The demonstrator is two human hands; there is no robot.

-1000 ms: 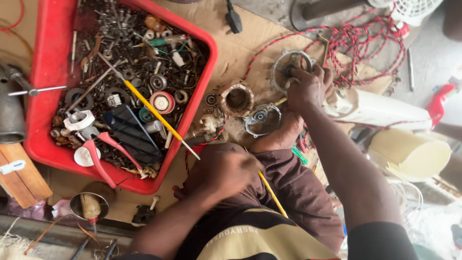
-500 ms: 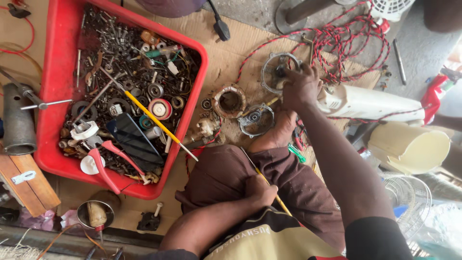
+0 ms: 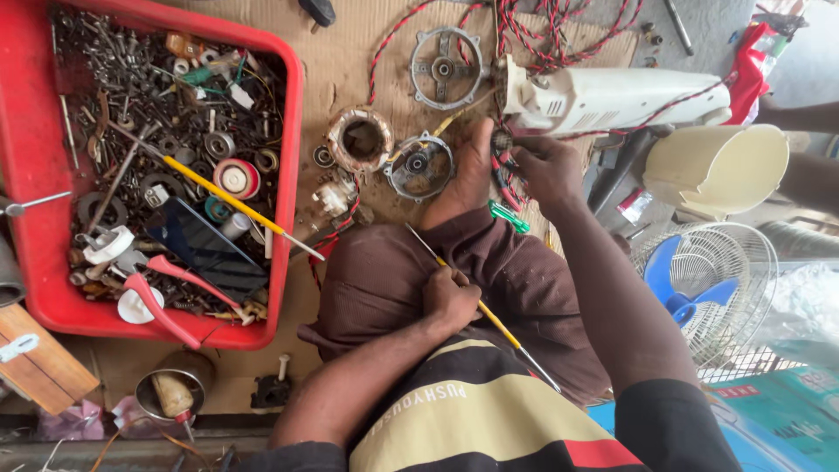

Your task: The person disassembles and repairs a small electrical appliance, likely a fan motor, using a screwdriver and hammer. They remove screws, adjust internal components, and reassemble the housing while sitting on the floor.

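Observation:
My left hand [image 3: 450,297] rests on my brown-trousered thigh, closed around a thin yellow-handled screwdriver [image 3: 494,322] that lies diagonally across my lap. My right hand [image 3: 546,170] reaches forward and grips red-handled pliers [image 3: 502,170] at the end of a white fan body [image 3: 612,98], which has red and black wires [image 3: 559,44] trailing from it. My bare foot [image 3: 468,170] lies just left of that hand. A round metal motor cover [image 3: 419,166] sits beside the foot.
A red bin [image 3: 293,131] of screws, bearings, tools and a phone fills the left. On the cardboard lie a copper-wound stator [image 3: 360,138] and a second motor cover [image 3: 443,65]. A cream housing [image 3: 717,170] and a blue-bladed fan guard [image 3: 708,297] stand at the right.
My left hand has slid back along my thigh toward my body with the screwdriver. My right hand has shifted from the round motor cover to the white fan body.

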